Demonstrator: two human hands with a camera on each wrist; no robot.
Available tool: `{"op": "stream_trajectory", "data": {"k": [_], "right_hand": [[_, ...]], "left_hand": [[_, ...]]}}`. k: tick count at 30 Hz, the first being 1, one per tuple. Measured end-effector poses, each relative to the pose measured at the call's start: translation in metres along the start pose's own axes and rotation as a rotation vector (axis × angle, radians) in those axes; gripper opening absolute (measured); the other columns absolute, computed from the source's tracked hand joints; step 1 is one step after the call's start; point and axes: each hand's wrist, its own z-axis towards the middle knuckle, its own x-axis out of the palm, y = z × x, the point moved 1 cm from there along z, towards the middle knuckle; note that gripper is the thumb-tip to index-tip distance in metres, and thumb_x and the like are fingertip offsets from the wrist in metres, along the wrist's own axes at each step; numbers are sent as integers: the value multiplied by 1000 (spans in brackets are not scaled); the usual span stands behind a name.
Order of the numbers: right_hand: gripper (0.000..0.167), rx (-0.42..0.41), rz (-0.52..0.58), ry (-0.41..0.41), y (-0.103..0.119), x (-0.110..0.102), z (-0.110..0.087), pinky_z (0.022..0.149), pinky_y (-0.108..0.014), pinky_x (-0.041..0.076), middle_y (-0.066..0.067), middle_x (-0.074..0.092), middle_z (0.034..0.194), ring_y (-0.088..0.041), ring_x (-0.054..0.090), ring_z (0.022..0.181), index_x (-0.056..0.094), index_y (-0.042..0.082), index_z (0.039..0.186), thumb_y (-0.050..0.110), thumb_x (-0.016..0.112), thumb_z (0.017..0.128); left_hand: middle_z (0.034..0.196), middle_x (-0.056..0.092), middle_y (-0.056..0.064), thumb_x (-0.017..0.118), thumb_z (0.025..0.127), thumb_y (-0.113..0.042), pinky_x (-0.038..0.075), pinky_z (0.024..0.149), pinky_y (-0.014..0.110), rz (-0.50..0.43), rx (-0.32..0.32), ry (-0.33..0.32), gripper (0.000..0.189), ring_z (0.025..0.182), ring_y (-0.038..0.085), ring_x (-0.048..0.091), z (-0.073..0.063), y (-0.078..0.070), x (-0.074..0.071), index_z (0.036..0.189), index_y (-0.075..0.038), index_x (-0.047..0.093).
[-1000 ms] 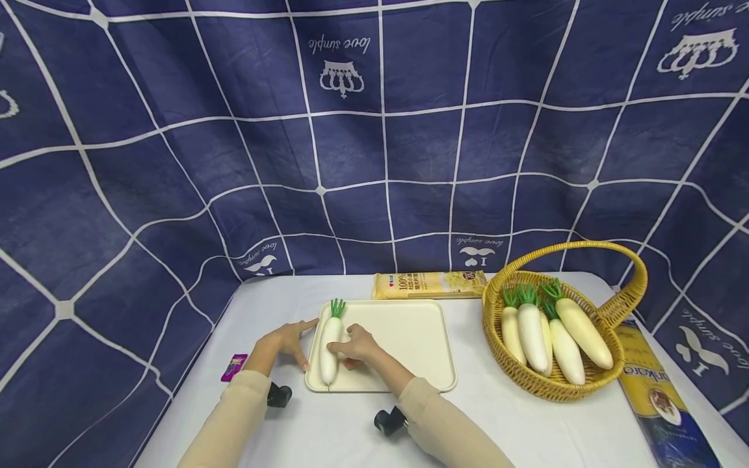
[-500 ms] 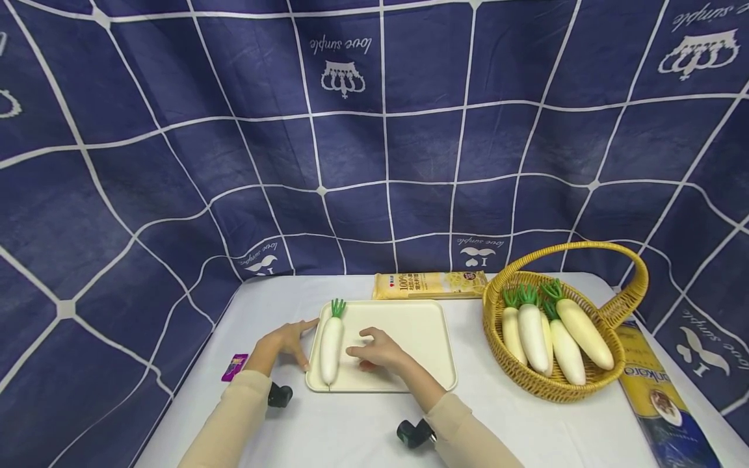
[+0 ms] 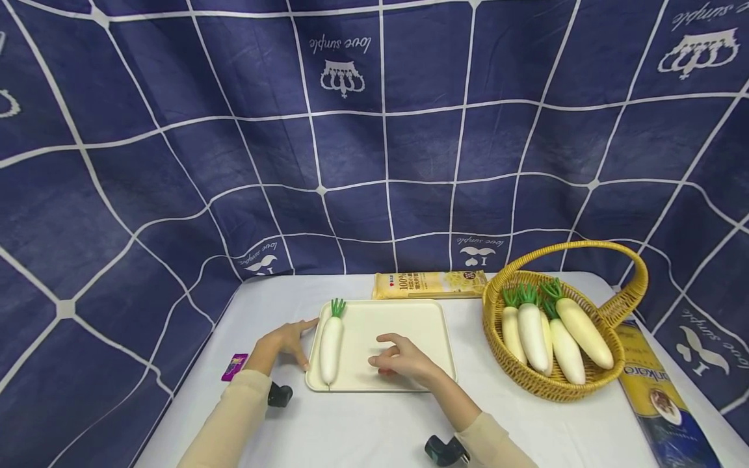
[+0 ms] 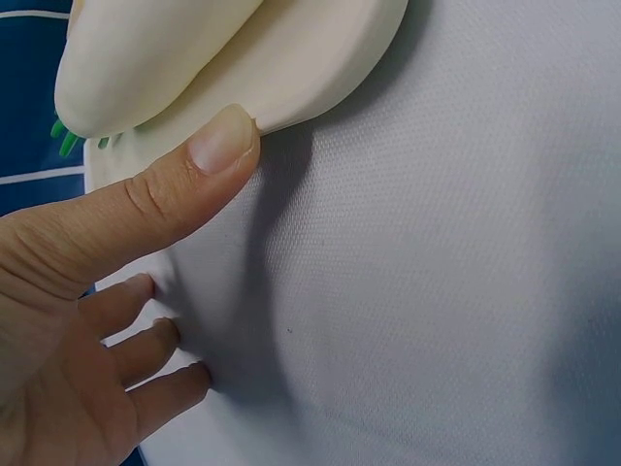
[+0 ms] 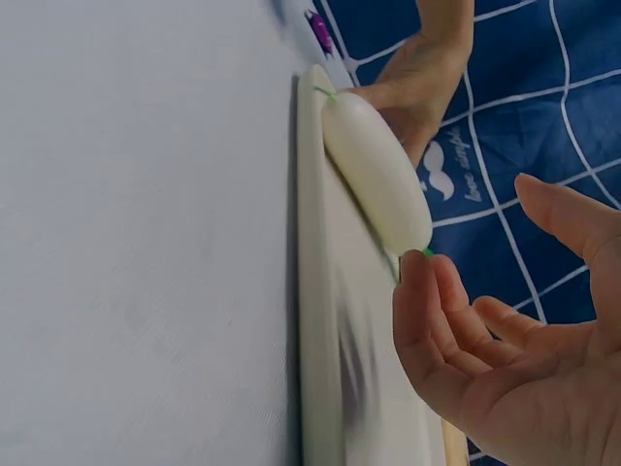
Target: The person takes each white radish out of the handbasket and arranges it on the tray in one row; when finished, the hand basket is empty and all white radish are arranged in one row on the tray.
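A white radish (image 3: 330, 350) with green stalks lies lengthwise along the left side of a cream tray (image 3: 415, 325). My left hand (image 3: 285, 341) is at the tray's left edge with fingers spread; in the left wrist view its thumb (image 4: 218, 146) touches the rim, near the radish. Over the middle of the tray my right hand (image 3: 404, 359) hovers, holding nothing, its fingers loosely bent and apart from the radish. More radishes (image 3: 534, 331) with green tops fill a wicker basket (image 3: 550, 390) on the right.
A yellow pasta packet (image 3: 430, 285) lies behind the tray. Beneath the basket's right side is a blue and gold packet (image 3: 661, 396). A small purple sachet (image 3: 235, 367) rests left of my left hand. A blue checked curtain (image 3: 409, 149) closes off the back.
My right hand has let go of the radish and moved right across the tray. The left hand and the radish stay where they were.
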Motion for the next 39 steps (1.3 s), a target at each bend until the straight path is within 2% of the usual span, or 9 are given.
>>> {"op": "stream_trajectory", "data": {"k": [4,16,26,32,39], "right_hand": [[70,-9,10,10,-3,-9,-11,70,-29,56,-7,66,90,-18,66,77,38,-6,137,23,70,82],[68,-11,96,13,-12,-32,-44,76,-38,58,-10,64,94,-23,66,83,37,-7,137,17,70,82],[70,-29,130,25,-19,-59,-73,80,-41,56,-12,62,98,-38,64,93,34,-11,137,18,69,84],[70,-52,126,-8,-21,-77,-90,80,-40,56,-15,62,101,-34,64,91,32,-12,137,16,68,83],[72,-51,103,-86,-17,-100,-109,80,-38,55,-15,61,102,-24,63,90,30,-11,139,14,68,82]], "left_hand": [[145,29,32,92,48,-19,26,104,65,0,-1,1,114,131,52,28,1,-1,-1,146,-13,34],[145,29,31,92,47,-21,25,105,65,-5,-5,2,115,131,52,28,4,3,3,146,-13,34],[145,29,31,92,47,-21,26,105,65,-5,0,0,115,131,52,28,8,5,4,146,-13,34],[146,29,31,92,47,-21,25,105,66,-9,-9,8,116,131,52,27,7,4,3,146,-13,33],[145,29,32,92,47,-21,26,104,66,-11,1,2,115,131,53,27,7,6,4,146,-13,34]]}}
